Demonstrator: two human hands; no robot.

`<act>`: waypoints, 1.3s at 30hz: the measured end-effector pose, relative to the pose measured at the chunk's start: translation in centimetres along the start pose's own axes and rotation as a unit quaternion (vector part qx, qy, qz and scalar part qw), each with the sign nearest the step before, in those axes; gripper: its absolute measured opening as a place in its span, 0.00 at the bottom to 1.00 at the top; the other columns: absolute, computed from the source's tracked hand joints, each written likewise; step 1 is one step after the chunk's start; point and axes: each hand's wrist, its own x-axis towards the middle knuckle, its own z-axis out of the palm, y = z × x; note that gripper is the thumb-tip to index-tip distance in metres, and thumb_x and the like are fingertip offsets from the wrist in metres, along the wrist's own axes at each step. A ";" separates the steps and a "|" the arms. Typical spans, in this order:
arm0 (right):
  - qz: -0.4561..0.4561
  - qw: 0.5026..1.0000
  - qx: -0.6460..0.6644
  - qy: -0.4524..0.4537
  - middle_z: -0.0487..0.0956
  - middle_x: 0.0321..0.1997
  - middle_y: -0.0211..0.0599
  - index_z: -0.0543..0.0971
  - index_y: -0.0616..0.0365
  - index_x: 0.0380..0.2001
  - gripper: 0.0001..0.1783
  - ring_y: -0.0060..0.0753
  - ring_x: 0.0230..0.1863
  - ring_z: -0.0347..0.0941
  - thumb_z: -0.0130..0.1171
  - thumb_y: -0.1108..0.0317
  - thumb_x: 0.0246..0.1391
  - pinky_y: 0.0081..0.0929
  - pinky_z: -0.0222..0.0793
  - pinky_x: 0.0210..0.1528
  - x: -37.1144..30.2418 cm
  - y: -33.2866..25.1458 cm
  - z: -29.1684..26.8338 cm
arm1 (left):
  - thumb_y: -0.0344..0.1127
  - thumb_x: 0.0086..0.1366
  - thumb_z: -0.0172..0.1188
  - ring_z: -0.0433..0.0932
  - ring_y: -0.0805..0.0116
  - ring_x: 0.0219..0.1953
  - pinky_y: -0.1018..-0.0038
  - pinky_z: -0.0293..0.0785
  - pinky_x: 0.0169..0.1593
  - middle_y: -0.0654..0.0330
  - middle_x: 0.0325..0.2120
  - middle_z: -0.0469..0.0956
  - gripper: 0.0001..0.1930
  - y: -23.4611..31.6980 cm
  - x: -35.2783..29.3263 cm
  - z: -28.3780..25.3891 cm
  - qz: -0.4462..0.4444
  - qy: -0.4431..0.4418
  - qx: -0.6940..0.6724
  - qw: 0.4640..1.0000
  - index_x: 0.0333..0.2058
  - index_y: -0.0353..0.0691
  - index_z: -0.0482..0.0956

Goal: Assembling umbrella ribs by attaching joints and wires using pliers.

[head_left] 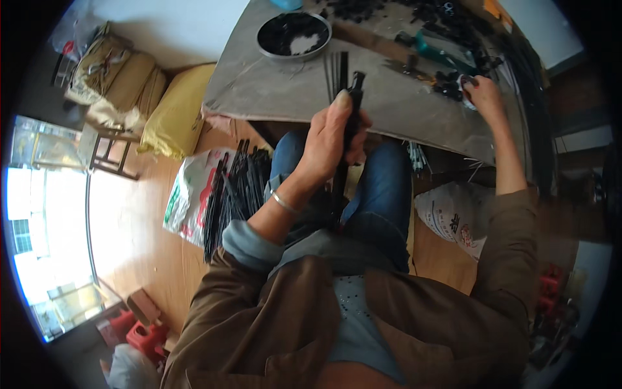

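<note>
The largest thing, the table (236, 84), spreads ahead with a dull grey, scuffed top and a curving near edge. At its left, on the floor, slumps a yellow sack (175, 113), its woven-looking skin creased. Nearer the knees lies a loose heap of black strips (243, 188), long, thin and stiff-looking, partly over a crinkled, printed plastic bag (184, 198).

The bundle of black strips (354, 117) is in the left hand (332, 133), in front of the table's near edge and above the lap. Its long axis runs nearly upright, the upper ends fanning slightly apart, the lower part dropping between the thighs. The left fingers wrap it, thumb uppermost. The governing relation seems to be this: the bundle lies well to the left of the right hand (486, 97), and nearer the body.

A shallow round bowl (295, 59) with a smooth pale rim holds dark bits around a whitish patch. Beyond the right hand lies a glossy green tool (444, 55); beside it, rough black pieces (448, 84). The right fingers curl at a small white object (464, 83); whether they grip it, I cannot tell.
</note>
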 end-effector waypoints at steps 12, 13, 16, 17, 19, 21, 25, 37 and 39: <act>-0.014 0.996 0.047 0.074 0.80 0.36 0.46 0.79 0.59 0.39 0.16 0.46 0.39 0.78 0.56 0.57 0.56 0.38 0.70 0.40 -0.4 -0.2 -0.3 | 0.63 0.68 0.38 0.63 0.78 0.11 0.80 0.62 0.16 0.65 0.12 0.65 0.33 0.6 -1.6 -0.8 0.024 0.000 0.013 1.000 0.31 0.34 0.72; -0.013 0.995 0.061 0.082 0.81 0.35 0.45 0.79 0.59 0.38 0.16 0.46 0.38 0.78 0.56 0.57 0.55 0.37 0.70 0.39 -0.2 0.5 -0.3 | 0.63 0.68 0.38 0.63 0.78 0.11 0.80 0.62 0.16 0.65 0.12 0.65 0.32 0.6 -1.7 -0.7 0.032 -0.002 0.018 0.999 0.31 0.34 0.72; -0.006 0.988 0.125 0.089 0.81 0.32 0.38 0.80 0.58 0.36 0.16 0.39 0.34 0.78 0.56 0.55 0.56 0.34 0.70 0.37 0.5 2.5 -0.2 | 0.64 0.68 0.39 0.64 0.78 0.11 0.80 0.62 0.16 0.65 0.12 0.65 0.32 0.5 -1.9 -0.4 0.037 -0.007 0.014 0.999 0.31 0.34 0.72; -0.006 0.988 0.126 0.090 0.81 0.32 0.38 0.80 0.58 0.36 0.16 0.39 0.34 0.78 0.56 0.55 0.56 0.34 0.70 0.37 0.2 2.1 -0.5 | 0.64 0.68 0.39 0.64 0.78 0.11 0.80 0.62 0.16 0.65 0.12 0.65 0.32 0.4 -1.9 -0.4 0.038 -0.008 0.015 0.999 0.31 0.34 0.72; 0.042 0.965 0.244 0.082 0.78 0.25 0.30 0.78 0.58 0.30 0.14 0.26 0.26 0.74 0.57 0.57 0.56 0.27 0.68 0.32 -1.2 -0.3 -1.8 | 0.64 0.68 0.39 0.63 0.78 0.11 0.81 0.62 0.16 0.65 0.12 0.65 0.33 0.4 -2.2 -0.4 0.042 0.017 0.032 0.998 0.32 0.34 0.72; 0.034 0.890 0.454 0.018 0.74 0.22 0.27 0.76 0.56 0.27 0.12 0.21 0.24 0.69 0.58 0.59 0.56 0.24 0.66 0.29 -4.0 -2.5 -3.0 | 0.63 0.68 0.40 0.64 0.78 0.11 0.81 0.62 0.16 0.65 0.13 0.66 0.32 0.5 -2.5 0.1 0.055 0.028 0.044 0.997 0.32 0.34 0.72; -0.017 0.521 0.829 -0.203 0.65 0.19 0.23 0.70 0.51 0.23 0.14 0.16 0.20 0.59 0.56 0.58 0.59 0.19 0.58 0.26 -12.3 -12.1 -3.0 | 0.59 0.69 0.42 0.64 0.80 0.13 0.83 0.62 0.17 0.65 0.15 0.68 0.28 0.6 -3.5 1.1 0.098 0.086 0.070 0.989 0.34 0.34 0.72; 0.049 0.479 0.851 -0.210 0.69 0.23 0.25 0.72 0.57 0.27 0.16 0.17 0.23 0.62 0.55 0.55 0.60 0.18 0.59 0.25 -19.4 -22.4 -0.4 | 0.56 0.70 0.41 0.66 0.83 0.21 0.85 0.62 0.24 0.67 0.20 0.71 0.27 1.2 -6.3 0.8 0.139 0.102 0.101 0.980 0.48 0.35 0.73; 0.048 0.501 0.842 -0.191 0.69 0.23 0.25 0.73 0.57 0.26 0.16 0.16 0.22 0.63 0.56 0.56 0.60 0.18 0.59 0.23 -19.7 -23.3 -1.0 | 0.55 0.71 0.41 0.66 0.83 0.20 0.86 0.62 0.24 0.68 0.21 0.71 0.26 1.2 -6.2 1.0 0.175 0.109 0.116 0.972 0.47 0.35 0.73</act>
